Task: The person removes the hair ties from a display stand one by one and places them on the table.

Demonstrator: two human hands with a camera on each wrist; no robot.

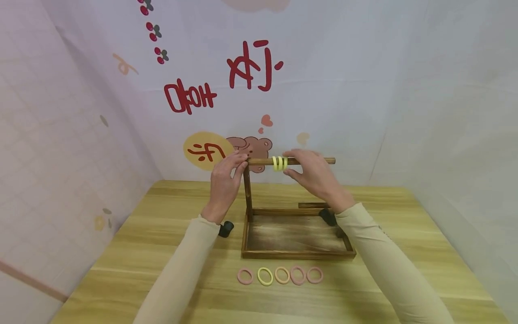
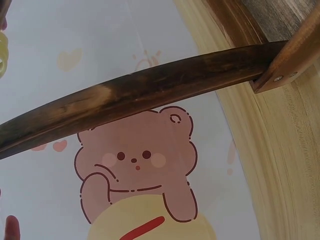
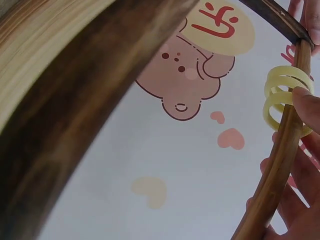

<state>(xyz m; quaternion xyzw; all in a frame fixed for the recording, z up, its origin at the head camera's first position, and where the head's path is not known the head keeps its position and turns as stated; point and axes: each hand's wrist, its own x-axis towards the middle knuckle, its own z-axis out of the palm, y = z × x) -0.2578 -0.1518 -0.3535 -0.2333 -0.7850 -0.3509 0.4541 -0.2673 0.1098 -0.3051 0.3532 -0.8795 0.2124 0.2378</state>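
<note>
A wooden rack has a tray base, a left post and a horizontal rod at the top. Several pale yellow rings hang around the rod near its middle. My right hand pinches at these rings; in the right wrist view its thumb touches the nearest ring, with other fingers behind the rod. My left hand grips the top corner where post and rod meet. Only a fingertip shows at the edge of the left wrist view.
In front of the tray lies a row of loose rings: pink, yellow, peach and more pink. A dark wooden bar is behind the tray. The right forearm covers part of the tray's right side. A printed cloth hangs behind the table.
</note>
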